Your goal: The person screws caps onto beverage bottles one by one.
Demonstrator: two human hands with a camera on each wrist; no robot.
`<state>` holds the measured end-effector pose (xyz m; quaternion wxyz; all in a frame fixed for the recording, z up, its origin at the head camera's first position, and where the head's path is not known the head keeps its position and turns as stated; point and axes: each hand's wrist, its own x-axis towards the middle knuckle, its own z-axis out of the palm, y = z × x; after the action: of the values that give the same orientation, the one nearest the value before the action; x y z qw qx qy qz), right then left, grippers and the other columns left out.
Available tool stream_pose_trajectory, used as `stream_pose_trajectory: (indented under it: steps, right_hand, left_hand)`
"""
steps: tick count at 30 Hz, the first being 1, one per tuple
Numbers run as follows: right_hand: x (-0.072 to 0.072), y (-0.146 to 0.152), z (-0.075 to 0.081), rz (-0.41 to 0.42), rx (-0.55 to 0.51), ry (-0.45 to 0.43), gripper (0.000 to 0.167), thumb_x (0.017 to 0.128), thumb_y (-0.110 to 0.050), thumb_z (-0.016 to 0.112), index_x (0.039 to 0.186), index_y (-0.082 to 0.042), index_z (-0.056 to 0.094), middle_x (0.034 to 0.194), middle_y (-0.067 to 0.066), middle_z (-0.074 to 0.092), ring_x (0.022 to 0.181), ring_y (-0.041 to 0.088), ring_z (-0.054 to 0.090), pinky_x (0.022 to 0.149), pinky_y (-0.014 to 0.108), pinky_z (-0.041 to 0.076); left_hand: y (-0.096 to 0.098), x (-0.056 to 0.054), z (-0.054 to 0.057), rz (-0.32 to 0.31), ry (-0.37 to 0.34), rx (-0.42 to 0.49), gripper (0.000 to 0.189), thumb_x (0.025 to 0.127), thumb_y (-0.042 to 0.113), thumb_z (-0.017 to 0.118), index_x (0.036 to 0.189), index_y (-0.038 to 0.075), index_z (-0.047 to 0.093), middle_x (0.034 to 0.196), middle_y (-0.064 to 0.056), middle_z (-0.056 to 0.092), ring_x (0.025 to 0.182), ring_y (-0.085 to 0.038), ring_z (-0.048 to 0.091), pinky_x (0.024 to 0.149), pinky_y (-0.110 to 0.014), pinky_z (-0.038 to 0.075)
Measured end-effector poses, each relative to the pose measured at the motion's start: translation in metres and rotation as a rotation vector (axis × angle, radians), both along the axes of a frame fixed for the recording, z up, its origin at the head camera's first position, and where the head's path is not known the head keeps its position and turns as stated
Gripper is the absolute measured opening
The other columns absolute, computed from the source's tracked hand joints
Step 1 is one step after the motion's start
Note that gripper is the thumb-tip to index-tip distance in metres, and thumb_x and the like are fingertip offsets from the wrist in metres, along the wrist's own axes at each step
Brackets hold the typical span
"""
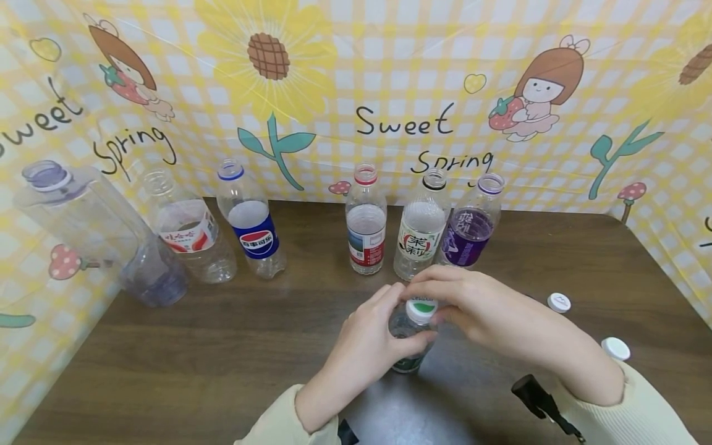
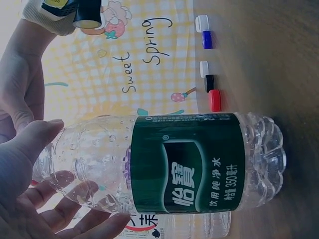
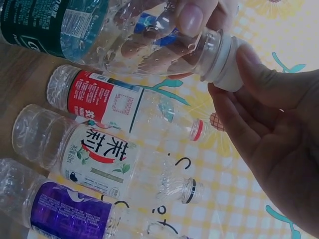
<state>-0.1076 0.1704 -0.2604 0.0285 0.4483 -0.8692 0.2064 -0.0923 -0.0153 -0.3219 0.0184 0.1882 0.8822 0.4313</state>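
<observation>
A small clear water bottle with a dark green label (image 2: 187, 164) stands upright on the table in front of me. My left hand (image 1: 368, 334) holds it round the upper body and shoulder, thumb on the near side. On its mouth sits a white cap (image 1: 421, 311) with a green mark on top. My right hand (image 1: 473, 303) pinches this cap (image 3: 230, 67) between thumb and fingers from the right. How tightly the cap sits cannot be told.
Uncapped bottles stand along the back: a large jug (image 1: 83, 216), a red-and-white-labelled one (image 1: 189, 235), a Pepsi bottle (image 1: 258, 238), a red-labelled one (image 1: 367, 241), a jasmine one (image 1: 418, 238) and a purple-labelled one (image 1: 470, 232). Loose white (image 1: 559, 302), blue (image 2: 207, 40), black (image 2: 209, 83) and red caps (image 2: 214, 100) lie rightward.
</observation>
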Motion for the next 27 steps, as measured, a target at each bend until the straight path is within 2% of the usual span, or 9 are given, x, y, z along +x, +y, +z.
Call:
stream_pose_trajectory:
  steps: [6,14,19,27]
  right_hand:
    - [0.0,-0.002,0.0,-0.01,0.01,0.012,0.036,0.083,-0.004,0.069,0.117,-0.015,0.063,0.116,-0.004,0.063,0.107,0.015,0.06,0.089,0.033,0.053]
    - [0.003,-0.005,-0.001,-0.05,0.014,0.028,0.035,0.081,-0.003,0.071,0.113,-0.013,0.064,0.111,-0.002,0.063,0.103,0.015,0.062,0.086,0.032,0.054]
    - [0.007,-0.009,0.001,-0.11,0.005,0.027,0.035,0.079,-0.001,0.071,0.112,-0.011,0.065,0.109,-0.003,0.064,0.099,0.011,0.062,0.083,0.031,0.054]
    - [0.012,-0.016,-0.002,-0.19,-0.006,0.151,0.031,0.075,-0.002,0.074,0.105,-0.007,0.066,0.096,-0.002,0.063,0.085,0.008,0.058,0.075,0.028,0.052]
  left_hand:
    - [0.0,0.0,0.0,-0.003,0.023,-0.012,0.042,0.078,0.035,0.078,0.112,0.02,0.058,0.099,0.004,0.063,0.086,-0.011,0.062,0.069,-0.024,0.05]
    - [0.001,0.002,-0.003,0.017,0.098,-0.021,0.04,0.077,0.035,0.079,0.108,0.019,0.059,0.095,0.004,0.062,0.082,-0.012,0.061,0.066,-0.024,0.047]
    - [0.002,0.003,-0.004,0.029,0.118,-0.02,0.04,0.075,0.037,0.079,0.104,0.018,0.058,0.092,0.004,0.061,0.078,-0.014,0.06,0.061,-0.023,0.045]
    - [0.002,0.004,-0.005,0.037,0.132,-0.018,0.039,0.074,0.036,0.08,0.102,0.019,0.059,0.09,0.004,0.061,0.073,-0.014,0.056,0.056,-0.021,0.04]
